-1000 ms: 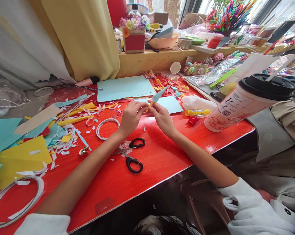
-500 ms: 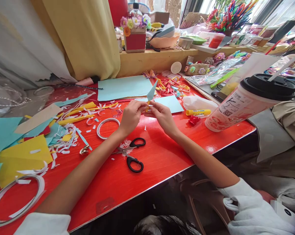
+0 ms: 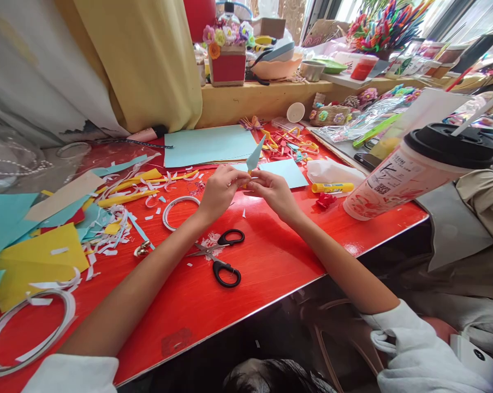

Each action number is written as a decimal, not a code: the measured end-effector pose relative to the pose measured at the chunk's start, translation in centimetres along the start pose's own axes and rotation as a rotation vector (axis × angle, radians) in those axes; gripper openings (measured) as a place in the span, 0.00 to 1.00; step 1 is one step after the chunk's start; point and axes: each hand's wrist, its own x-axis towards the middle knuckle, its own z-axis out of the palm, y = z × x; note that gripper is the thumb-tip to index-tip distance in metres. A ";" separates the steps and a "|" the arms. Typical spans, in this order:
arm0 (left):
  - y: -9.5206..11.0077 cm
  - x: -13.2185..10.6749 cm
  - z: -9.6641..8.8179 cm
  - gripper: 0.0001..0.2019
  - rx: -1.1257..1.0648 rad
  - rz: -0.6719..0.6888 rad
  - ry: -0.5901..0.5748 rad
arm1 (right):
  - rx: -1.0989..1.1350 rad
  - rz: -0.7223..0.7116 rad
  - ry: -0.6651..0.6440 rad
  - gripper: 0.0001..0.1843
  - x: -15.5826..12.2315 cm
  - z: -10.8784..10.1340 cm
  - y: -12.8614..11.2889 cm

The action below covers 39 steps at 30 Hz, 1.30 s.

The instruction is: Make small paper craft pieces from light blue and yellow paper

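Above the red table, my left hand point(image 3: 224, 188) and my right hand point(image 3: 273, 191) meet with their fingertips closed on a small folded paper piece point(image 3: 254, 157). Its pale blue pointed blade sticks up and a bit of yellow shows at its base; the fingers hide the rest. Open-bladed scissors point(image 3: 213, 252) with black handles lie on the table nearer me, below my hands. A roll of double-sided tape point(image 3: 179, 214) lies flat by my left wrist. Behind my right hand is a light blue paper sheet point(image 3: 289, 172).
Yellow and blue paper scraps point(image 3: 37, 256) and a larger tape ring point(image 3: 68, 311) cover the left side. A tall drink cup point(image 3: 397, 174) with a black lid and a yellow glue stick point(image 3: 332, 188) stand and lie at right. Red and yellow folded strips point(image 3: 289, 143) are piled behind.
My fingers have closed further around the base of the paper piece, so less yellow shows. The view has shifted slightly; the table items stay in place.
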 end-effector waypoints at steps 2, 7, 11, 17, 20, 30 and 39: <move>-0.1 0.0 0.1 0.07 -0.026 -0.007 -0.004 | 0.015 0.006 -0.003 0.12 0.0 0.0 0.0; -0.8 0.1 -0.2 0.08 -0.229 -0.069 -0.064 | 0.053 0.044 -0.029 0.12 0.0 0.0 -0.3; -0.7 0.4 -0.8 0.09 -0.233 -0.101 -0.083 | 0.081 0.069 0.014 0.13 0.1 -0.1 -0.5; -0.4 0.5 -1.3 0.08 0.080 0.205 -0.188 | 0.108 0.091 0.054 0.07 0.0 -0.4 -0.5; -0.9 0.5 -1.4 0.08 0.162 0.284 -0.216 | 0.131 0.135 0.020 0.07 0.0 -0.4 -0.6; -1.2 0.7 -1.9 0.03 0.240 0.370 -0.261 | 0.125 0.146 -0.068 0.10 0.1 -0.6 -0.3; -0.6 0.7 -2.1 0.06 0.273 0.387 -0.310 | 0.106 0.168 -0.124 0.09 -0.2 -0.5 -0.5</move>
